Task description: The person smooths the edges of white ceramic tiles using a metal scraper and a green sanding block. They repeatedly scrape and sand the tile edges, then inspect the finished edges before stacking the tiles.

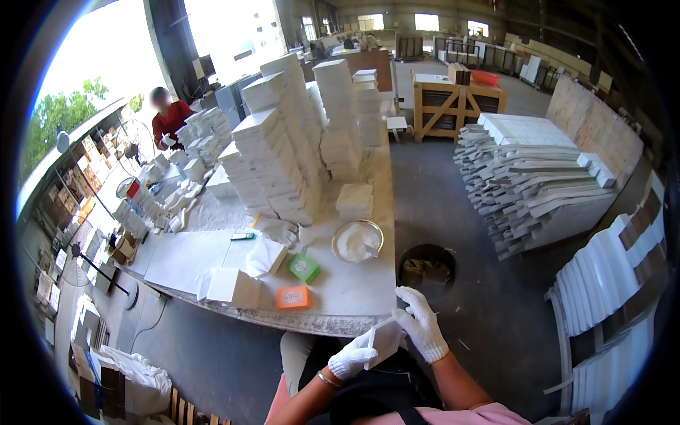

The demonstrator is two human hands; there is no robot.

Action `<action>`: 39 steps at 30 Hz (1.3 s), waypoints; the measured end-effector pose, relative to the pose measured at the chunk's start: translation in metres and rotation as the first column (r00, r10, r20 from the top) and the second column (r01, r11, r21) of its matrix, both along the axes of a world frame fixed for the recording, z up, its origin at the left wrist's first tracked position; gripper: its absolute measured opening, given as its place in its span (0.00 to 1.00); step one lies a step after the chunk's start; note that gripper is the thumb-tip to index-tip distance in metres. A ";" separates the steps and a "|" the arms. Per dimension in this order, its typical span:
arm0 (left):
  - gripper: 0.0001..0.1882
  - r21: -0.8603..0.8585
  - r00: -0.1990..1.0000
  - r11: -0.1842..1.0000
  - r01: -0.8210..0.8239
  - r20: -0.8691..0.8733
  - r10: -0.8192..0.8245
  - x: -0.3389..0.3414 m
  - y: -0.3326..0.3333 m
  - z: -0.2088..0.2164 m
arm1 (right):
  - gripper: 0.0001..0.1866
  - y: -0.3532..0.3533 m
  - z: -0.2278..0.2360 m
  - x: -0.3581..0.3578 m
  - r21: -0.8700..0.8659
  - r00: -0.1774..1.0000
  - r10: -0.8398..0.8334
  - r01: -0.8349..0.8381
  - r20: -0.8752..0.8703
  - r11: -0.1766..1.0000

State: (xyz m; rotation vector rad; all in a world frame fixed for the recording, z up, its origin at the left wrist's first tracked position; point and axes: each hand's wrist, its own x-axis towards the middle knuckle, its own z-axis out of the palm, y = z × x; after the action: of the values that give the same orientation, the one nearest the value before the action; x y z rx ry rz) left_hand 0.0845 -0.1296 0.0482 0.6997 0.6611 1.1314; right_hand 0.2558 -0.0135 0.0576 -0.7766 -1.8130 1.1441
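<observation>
A white stone tile (386,342) is held tilted over my lap, just off the table's front edge. My left hand (350,358), in a white knitted glove, is closed on the tile's left edge. My right hand (423,327), gloved alike, is at the tile's upper right corner, its fingers apart and one seeming to touch the tile. On the table (347,304) nearby are an orange box (293,297), a green box (304,268) and a round metal bowl (358,241) of white material with a tool in it. A white block (234,288) stands to the left.
Tall stacks of white tiles (273,152) rise at the table's middle. A dark round bin (427,268) stands right of the table. Farther right is a pile of stone strips (524,184). A person in red (170,120) is at the table's far left.
</observation>
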 end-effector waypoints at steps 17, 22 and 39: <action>0.60 0.024 0.991 0.999 0.031 -0.131 -0.028 -0.003 0.013 0.022 | 0.22 0.019 -0.013 -0.002 0.048 0.995 -0.101 0.101 0.000 0.994; 0.59 0.045 0.999 0.999 0.002 -0.033 0.000 -0.008 0.011 0.028 | 0.24 0.022 -0.021 0.006 0.064 0.977 -0.181 0.174 0.115 0.983; 0.24 0.095 0.970 0.970 -0.225 0.117 0.214 -0.026 -0.002 -0.066 | 0.30 -0.002 0.018 -0.044 0.116 0.990 0.031 -0.047 0.140 0.992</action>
State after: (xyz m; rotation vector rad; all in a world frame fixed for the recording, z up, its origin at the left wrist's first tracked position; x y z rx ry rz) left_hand 0.0590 -0.1314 -0.0173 0.6643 0.6006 1.4081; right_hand 0.2118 -0.0157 0.0754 -0.7691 -1.9997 1.0176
